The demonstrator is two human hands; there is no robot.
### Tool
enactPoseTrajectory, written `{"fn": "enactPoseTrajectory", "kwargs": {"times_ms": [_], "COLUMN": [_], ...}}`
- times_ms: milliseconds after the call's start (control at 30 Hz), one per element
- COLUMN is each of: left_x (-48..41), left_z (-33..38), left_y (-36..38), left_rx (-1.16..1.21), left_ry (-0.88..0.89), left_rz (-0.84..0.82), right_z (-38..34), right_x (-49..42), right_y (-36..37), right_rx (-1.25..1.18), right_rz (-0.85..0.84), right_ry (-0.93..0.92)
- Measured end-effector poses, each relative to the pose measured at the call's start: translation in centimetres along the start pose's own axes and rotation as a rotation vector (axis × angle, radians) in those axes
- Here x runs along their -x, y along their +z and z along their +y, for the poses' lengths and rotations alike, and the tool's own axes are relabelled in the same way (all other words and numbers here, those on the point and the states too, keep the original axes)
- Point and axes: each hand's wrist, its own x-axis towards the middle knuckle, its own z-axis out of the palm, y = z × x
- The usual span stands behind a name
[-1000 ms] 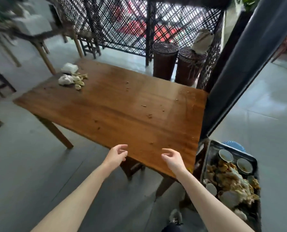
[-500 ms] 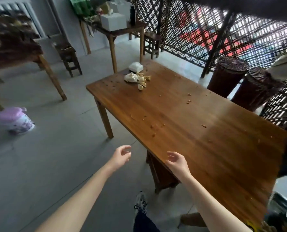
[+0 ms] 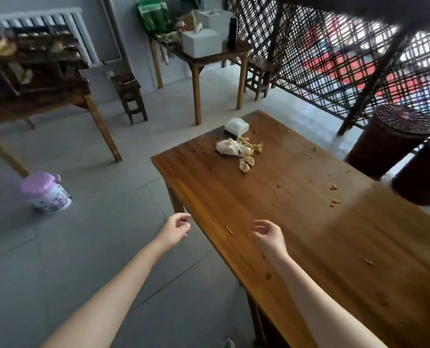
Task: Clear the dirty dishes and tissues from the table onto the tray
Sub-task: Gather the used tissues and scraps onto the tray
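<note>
A crumb-strewn wooden table [image 3: 296,222] stands on a grey tiled floor [image 3: 83,247], a lattice screen [image 3: 321,54] at far right. Both arms reach forward, the left hand [image 3: 175,231] over the floor and the right hand [image 3: 269,237] over the table's near edge (fingers loosely curled, holding nothing). Crumpled tissues [image 3: 237,150] lie at the far end, the heap running left to right, beside a white tissue pack [image 3: 236,126].
</note>
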Motion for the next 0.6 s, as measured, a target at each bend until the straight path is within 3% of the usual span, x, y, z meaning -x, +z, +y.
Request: {"fn": "enactPoseTrajectory", "kwargs": {"times_ms": [200,600], "left_x": [-6.8,-27.3], "left_z": [0.0,2.3], "left_y": [-3.5,-13.9], "left_rx": [0.009,-0.053], "left_ry": [0.018,0.087], "left_rz": [-0.005,-0.207], "right_z": [-1.6,-8.4], "right_x": [-5.1,-19.0], "right_y": [3.2,10.7], "right_rx": [0.011,0.003], "right_rz": [0.003,0.226], "right_ry": [0.09,0.192]}}
